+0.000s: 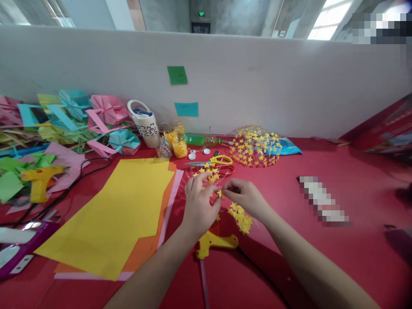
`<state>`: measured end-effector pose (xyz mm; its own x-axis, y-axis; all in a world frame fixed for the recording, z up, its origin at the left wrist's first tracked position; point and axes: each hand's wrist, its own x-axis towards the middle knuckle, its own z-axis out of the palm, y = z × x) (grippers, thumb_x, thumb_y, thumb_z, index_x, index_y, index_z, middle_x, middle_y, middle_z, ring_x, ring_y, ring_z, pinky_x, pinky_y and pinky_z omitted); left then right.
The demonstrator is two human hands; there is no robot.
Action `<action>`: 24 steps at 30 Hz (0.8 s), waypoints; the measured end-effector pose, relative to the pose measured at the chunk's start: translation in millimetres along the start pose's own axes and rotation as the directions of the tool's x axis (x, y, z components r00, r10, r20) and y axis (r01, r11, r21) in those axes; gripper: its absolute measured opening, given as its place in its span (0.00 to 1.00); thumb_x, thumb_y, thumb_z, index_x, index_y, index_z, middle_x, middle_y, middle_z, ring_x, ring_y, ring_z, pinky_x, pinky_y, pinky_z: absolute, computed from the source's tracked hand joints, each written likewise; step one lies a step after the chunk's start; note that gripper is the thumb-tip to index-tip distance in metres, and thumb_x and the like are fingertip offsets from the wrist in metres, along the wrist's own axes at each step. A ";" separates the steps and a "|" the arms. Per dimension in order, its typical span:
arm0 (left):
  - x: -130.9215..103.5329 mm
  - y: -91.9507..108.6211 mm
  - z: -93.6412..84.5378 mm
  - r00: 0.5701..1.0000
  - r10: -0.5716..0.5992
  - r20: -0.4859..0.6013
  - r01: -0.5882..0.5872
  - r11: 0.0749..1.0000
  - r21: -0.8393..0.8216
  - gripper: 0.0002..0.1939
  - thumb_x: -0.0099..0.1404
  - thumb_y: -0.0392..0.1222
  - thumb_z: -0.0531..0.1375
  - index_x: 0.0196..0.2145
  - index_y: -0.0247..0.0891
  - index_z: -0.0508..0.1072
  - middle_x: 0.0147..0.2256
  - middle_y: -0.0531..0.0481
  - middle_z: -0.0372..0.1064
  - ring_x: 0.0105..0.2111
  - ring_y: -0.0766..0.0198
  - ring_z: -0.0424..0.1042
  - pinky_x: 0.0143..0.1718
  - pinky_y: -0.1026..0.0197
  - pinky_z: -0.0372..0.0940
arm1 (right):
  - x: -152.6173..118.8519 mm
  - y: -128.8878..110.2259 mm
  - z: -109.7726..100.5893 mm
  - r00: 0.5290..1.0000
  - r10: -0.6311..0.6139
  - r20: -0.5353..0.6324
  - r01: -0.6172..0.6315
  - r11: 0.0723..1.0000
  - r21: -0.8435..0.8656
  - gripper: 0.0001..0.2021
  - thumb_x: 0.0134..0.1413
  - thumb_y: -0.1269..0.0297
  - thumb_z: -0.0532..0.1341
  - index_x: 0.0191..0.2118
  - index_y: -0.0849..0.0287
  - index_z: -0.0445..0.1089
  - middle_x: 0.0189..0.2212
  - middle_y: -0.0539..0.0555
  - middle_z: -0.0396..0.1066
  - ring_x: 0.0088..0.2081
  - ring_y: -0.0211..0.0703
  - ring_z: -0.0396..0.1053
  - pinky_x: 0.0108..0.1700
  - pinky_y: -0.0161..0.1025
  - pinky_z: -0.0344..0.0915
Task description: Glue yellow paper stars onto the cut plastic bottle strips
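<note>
My left hand (pixel 201 208) pinches a small yellow star (pixel 219 194) between thumb and finger. Just right of it, the fingertips of my right hand (pixel 246 197) are pressed together close to the star; whatever they hold is too small to make out. Behind my left hand lies a clear round piece dotted with yellow stars (pixel 210 177), partly hidden by the hand. A loose pile of yellow stars (pixel 241 218) rests below my right hand. Nearer to me is a yellow glue gun (pixel 219 241) with a glue stick (pixel 204 283) protruding from it.
Yellow-handled scissors (pixel 222 161) lie beyond my hands. Behind them are a star-covered clear dome (pixel 254 146) and a green bottle (pixel 196 139). Yellow paper sheets (pixel 128 206) spread to the left, beside another glue gun (pixel 40 182), folded paper flowers (pixel 107 109) and a white cup (pixel 148 128).
</note>
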<state>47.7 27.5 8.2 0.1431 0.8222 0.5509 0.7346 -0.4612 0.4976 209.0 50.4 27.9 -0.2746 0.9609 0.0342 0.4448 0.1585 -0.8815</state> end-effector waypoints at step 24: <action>1.0 -2.9 -6.8 1.000 0.023 -0.007 -0.022 0.994 0.109 0.06 0.57 0.39 0.62 0.34 0.39 0.73 0.53 0.43 0.59 0.53 0.49 0.58 0.53 0.45 0.58 | -6.6 -1.9 -13.9 0.983 -0.004 -0.184 0.017 0.997 0.070 0.07 0.53 0.60 0.59 0.32 0.58 0.66 0.24 0.47 0.64 0.25 0.35 0.60 0.27 0.33 0.56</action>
<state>41.2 27.4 11.9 0.1554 0.8091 0.5667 0.7990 -0.4403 0.4095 221.9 47.0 36.0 -0.1149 0.9857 0.1236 0.3789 0.1585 -0.9117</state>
